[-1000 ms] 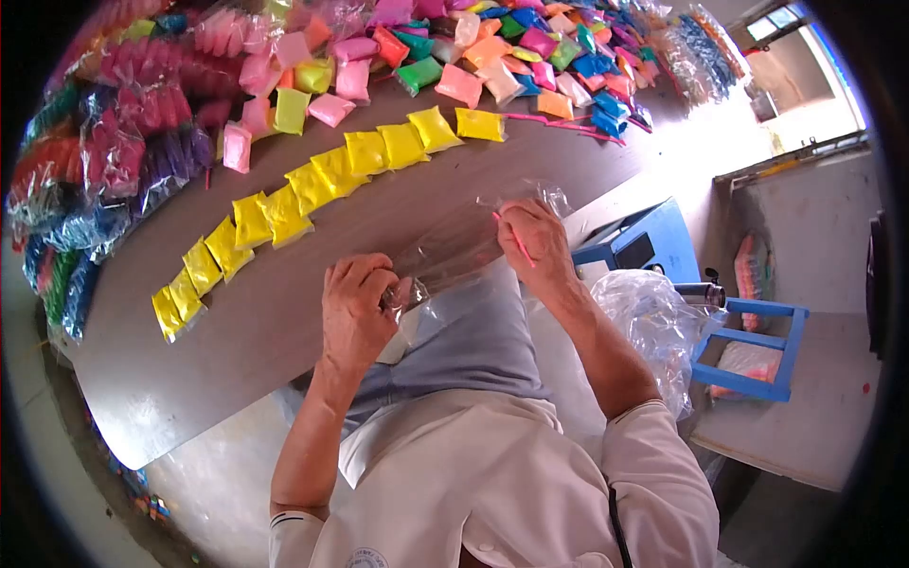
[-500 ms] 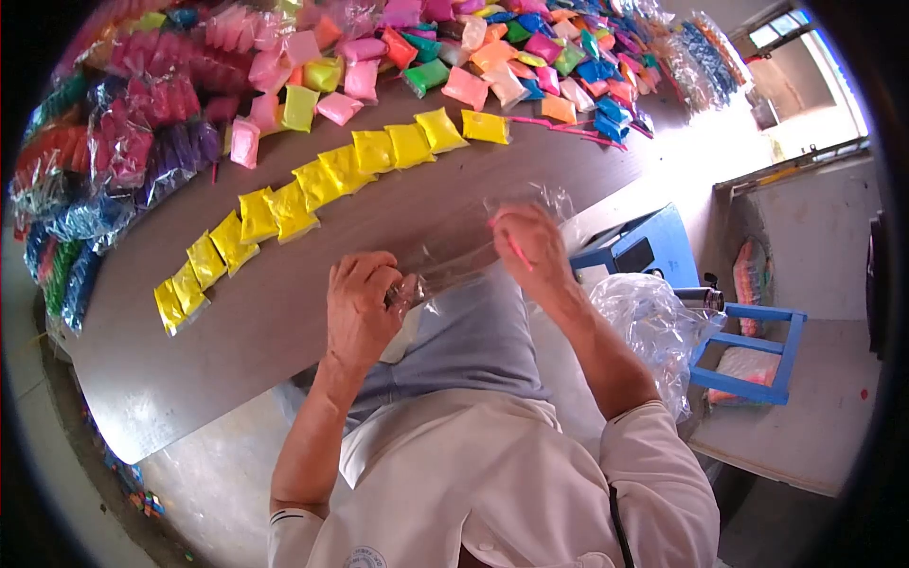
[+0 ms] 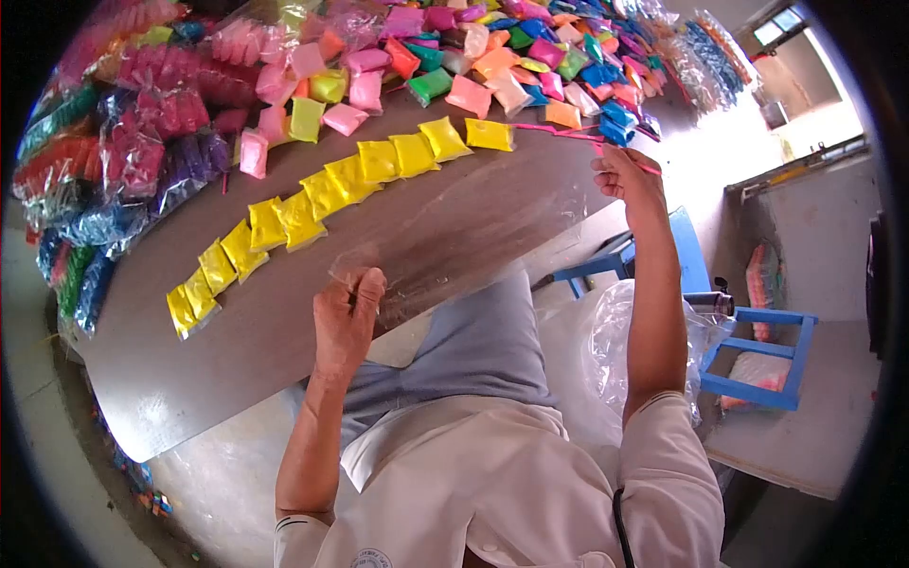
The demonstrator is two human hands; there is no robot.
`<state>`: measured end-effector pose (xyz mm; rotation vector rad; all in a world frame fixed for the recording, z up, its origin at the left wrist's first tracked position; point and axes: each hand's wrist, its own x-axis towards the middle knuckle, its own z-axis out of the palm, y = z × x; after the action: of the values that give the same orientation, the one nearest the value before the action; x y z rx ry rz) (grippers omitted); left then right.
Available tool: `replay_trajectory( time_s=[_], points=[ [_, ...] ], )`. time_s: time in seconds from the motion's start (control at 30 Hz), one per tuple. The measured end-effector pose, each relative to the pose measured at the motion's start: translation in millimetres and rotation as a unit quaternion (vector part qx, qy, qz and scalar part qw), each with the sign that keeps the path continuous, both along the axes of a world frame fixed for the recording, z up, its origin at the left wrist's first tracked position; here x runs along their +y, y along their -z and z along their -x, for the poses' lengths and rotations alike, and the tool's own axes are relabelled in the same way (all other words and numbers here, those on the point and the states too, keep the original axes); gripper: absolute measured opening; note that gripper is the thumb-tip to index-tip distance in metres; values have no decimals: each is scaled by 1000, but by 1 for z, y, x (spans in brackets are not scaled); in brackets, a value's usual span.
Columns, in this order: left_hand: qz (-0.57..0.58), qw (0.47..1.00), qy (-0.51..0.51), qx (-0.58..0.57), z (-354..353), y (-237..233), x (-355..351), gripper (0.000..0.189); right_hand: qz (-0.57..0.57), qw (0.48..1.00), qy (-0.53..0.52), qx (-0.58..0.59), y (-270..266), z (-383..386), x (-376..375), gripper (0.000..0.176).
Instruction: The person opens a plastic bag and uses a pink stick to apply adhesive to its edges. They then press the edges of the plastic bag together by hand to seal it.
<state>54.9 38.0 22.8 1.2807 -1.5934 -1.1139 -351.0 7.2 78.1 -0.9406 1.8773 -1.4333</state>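
Note:
My left hand (image 3: 347,317) pinches one end of a clear plastic bag (image 3: 473,241) between thumb and fingers. The bag stretches flat over the table's near edge, out to the right. My right hand (image 3: 627,182) is raised beyond the bag's far end, its fingers curled around a thin pink stick (image 3: 650,169). More pink sticks (image 3: 559,131) lie on the table just left of that hand. Yellow packets (image 3: 327,192) form a curved row behind the bag, several of them overlapping.
Small packets in many colours (image 3: 492,66) are heaped at the back of the brown table (image 3: 170,398). Bundled packets (image 3: 142,123) pile up at the left. At right are a blue stool (image 3: 686,251), loose clear plastic (image 3: 611,331) and a blue frame (image 3: 757,388).
My right hand has moved up and right, away from the bag, still with the pink stick. The crumpled bag now lies spread out. My left hand has shifted slightly down.

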Motion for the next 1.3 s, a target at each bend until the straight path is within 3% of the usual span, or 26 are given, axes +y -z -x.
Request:
replay_trajectory(
  time_s=[0.03, 0.17, 0.3, 0.63, 0.7, 0.83, 0.9, 1.03, 1.3],
  points=[
    [-77, 996, -7, 36, -6, -1, 1, 28, -48, 998, -33, -23, 14, 18, -9, 35],
    [-66, 994, -18, 89, -25, 8, 2, 35, -174, 978, -101, -47, 32, 25, -32, 40],
    [-97, 982, -58, 154, -37, 0, 2, 39, -216, 972, -74, -59, 41, 33, -38, 49],
    [-145, 974, -108, 137, -55, 3, 3, 38, -205, 964, -65, -156, 46, 40, -16, 44],
    [-148, 972, -113, 146, -53, 1, 2, 39, -225, 969, -106, -5, 39, 30, -17, 47],
    [-148, 970, -120, 153, -53, 2, 2, 40, -291, 937, -186, 54, 38, 35, -35, 52],
    [-153, 969, -124, 151, -53, 0, 3, 40, -318, 916, -243, 1, 39, 43, -48, 60],
    [-153, 966, -132, 158, -54, 3, 1, 45, -316, 912, -249, -84, 34, 46, -64, 62],
    [-152, 961, -133, 187, -52, 3, 2, 44, -276, 933, -170, -158, 46, 41, -54, 56]
  ],
)
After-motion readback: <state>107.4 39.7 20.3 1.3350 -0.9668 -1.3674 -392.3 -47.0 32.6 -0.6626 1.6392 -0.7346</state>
